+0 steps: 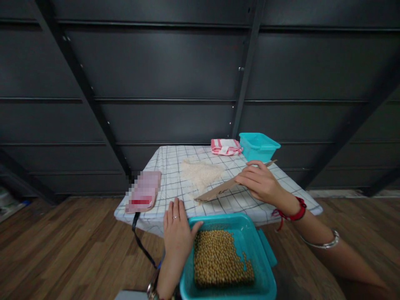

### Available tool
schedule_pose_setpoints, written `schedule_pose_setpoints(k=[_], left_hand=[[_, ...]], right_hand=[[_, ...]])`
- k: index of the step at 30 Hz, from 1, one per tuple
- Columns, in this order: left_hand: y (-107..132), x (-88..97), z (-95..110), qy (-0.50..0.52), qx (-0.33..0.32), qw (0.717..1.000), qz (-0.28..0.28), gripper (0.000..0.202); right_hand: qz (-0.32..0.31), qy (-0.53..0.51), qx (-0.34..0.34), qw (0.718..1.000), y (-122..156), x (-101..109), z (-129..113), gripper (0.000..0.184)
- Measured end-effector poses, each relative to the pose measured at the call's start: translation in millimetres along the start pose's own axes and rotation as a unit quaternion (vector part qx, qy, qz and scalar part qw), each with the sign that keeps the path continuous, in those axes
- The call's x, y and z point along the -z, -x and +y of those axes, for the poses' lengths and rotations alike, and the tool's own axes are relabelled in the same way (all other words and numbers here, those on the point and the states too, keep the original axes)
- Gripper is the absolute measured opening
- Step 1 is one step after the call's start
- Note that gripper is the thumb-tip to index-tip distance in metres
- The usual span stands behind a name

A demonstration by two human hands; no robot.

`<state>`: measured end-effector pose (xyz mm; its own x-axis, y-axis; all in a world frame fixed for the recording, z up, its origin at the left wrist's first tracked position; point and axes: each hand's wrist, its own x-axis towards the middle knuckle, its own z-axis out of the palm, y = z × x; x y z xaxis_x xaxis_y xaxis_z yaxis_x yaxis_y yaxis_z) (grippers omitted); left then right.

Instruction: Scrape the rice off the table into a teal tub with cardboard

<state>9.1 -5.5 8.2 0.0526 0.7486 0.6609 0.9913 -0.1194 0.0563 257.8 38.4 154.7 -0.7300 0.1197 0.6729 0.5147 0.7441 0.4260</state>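
My right hand [259, 183] grips a long piece of cardboard [218, 190], which slants down leftward over the cloth. Its low end lies close to the front of a spread pile of pale, rice-like grains [201, 171]. At the table's front edge my left hand [177, 227] rests flat, fingers stretched out, its thumb at the rim of a teal plastic bin [229, 217]. Inside that bin, at the near side, is a heap of round yellow-brown beans [220, 258], with some bare floor showing at its right.
A checked white cloth [170, 160] covers the table. At the back right stand a second teal bin [259, 143] and a folded pink-and-white striped cloth [225, 146]. On the left lies a phone-like pink object [146, 187], partly blurred, near a black strap [136, 233]. Dark panels rise behind.
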Motion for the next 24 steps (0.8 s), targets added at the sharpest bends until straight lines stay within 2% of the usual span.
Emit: schedule_pose_setpoints(k=[9, 15, 24], left_hand=[[-1, 2.8, 2, 0.006, 0.001, 1.000, 0.002, 0.073], [-2, 3.9, 1, 0.005, 0.000, 1.000, -0.010, 0.074], [-1, 2.5, 1, -0.007, -0.001, 1.000, 0.001, 0.073]], right_hand=[[-0.020, -0.026, -0.003, 0.999, 5, 13, -4, 0.031], [-0.011, -0.033, 0.000, 0.999, 10, 19, -4, 0.031], [-0.014, -0.020, -0.031, 0.999, 13, 22, -6, 0.031]])
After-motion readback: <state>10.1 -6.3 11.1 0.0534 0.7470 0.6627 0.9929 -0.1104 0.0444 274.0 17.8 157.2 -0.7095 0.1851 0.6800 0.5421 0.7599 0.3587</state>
